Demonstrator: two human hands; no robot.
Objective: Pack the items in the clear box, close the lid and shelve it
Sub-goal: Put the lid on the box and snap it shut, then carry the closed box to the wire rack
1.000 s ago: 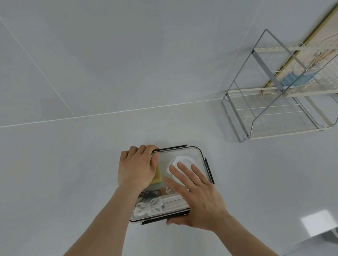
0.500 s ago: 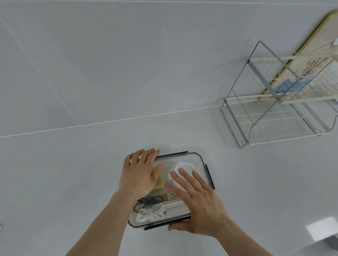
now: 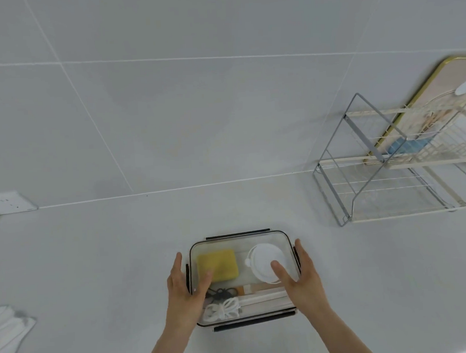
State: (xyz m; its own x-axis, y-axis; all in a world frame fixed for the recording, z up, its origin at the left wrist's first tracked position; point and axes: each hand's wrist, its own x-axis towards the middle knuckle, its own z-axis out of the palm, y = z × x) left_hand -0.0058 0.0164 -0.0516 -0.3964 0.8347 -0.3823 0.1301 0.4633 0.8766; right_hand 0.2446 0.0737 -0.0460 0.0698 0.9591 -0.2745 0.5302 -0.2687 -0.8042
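The clear box point(image 3: 240, 242) with black side clasps lies on the white counter, its clear lid on top. Through the lid I see a yellow sponge point(image 3: 217, 265), a white round lid-like piece point(image 3: 260, 258), a black cord point(image 3: 220, 294), a coiled white cable point(image 3: 222, 310) and a wooden-handled tool point(image 3: 255, 288). My left hand point(image 3: 182, 292) grips the box's left side, thumb on the lid. My right hand point(image 3: 303, 278) grips the right side, thumb over the lid.
A two-tier wire shelf rack point(image 3: 389, 184) stands at the back right, against a framed board point(image 3: 438, 90). A wall socket point(image 3: 9, 203) is at the left. A white cloth point(image 3: 8, 334) lies at the left edge. Tiled wall behind.
Both hands slid off the top of the lid to the box's left and right sides. The view tilted up, so the box sits lower in frame.
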